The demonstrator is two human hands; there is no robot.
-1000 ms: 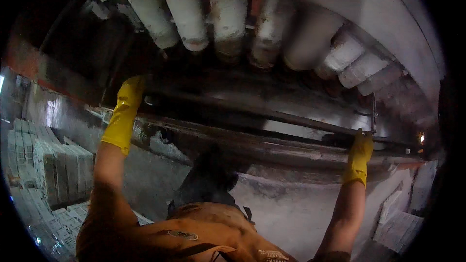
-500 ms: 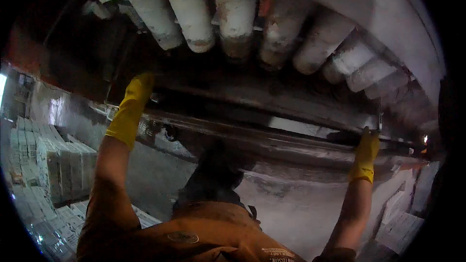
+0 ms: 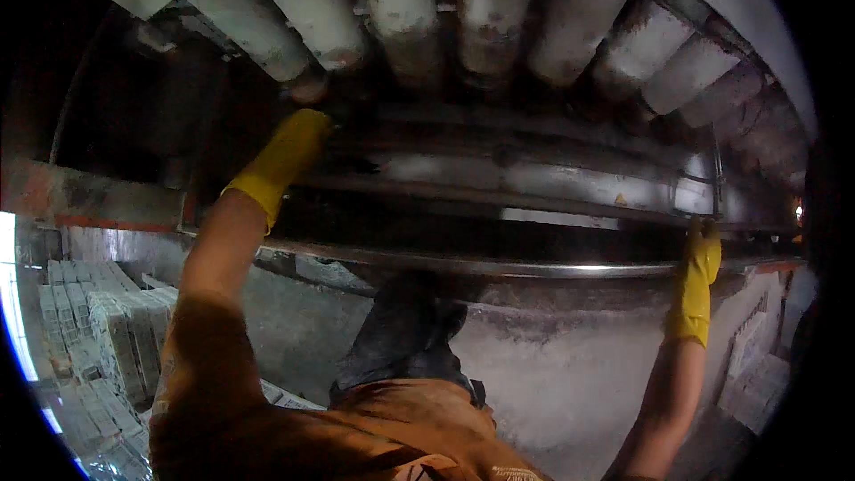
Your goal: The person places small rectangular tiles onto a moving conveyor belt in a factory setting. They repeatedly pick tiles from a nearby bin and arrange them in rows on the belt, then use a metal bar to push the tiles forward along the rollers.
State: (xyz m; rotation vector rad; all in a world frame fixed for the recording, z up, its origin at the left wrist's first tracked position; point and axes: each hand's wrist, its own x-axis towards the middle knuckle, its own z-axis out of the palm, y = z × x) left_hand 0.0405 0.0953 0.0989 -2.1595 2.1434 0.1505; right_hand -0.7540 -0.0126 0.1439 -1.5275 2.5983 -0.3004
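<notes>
My left hand (image 3: 289,156), in a yellow rubber glove, reaches into the dark at the far left end of a long metal frame (image 3: 534,185). Its fingertips are blurred and sunk in shadow, so their grip does not show. At the right end of that frame is my right hand (image 3: 702,258), gloved alike. Its fingers are bent together at the frame's edge, just below a thin wire-like metal loop (image 3: 717,165); what they hold is hidden. Between the hands runs a long shiny metal rail (image 3: 534,267), with a pale strip (image 3: 559,218) beyond it.
Several thick grey cylinders (image 3: 396,13) line the far side above the frame. Below the rail stands a pale, stained wall (image 3: 579,347). Stacked light-coloured blocks (image 3: 125,330) lie at the left, and more pale pieces (image 3: 753,392) at the lower right.
My left hand has moved right and farther in; my right hand sits slightly farther right. The view has shifted, and more of the frame's pale surface shows below the cylinders.
</notes>
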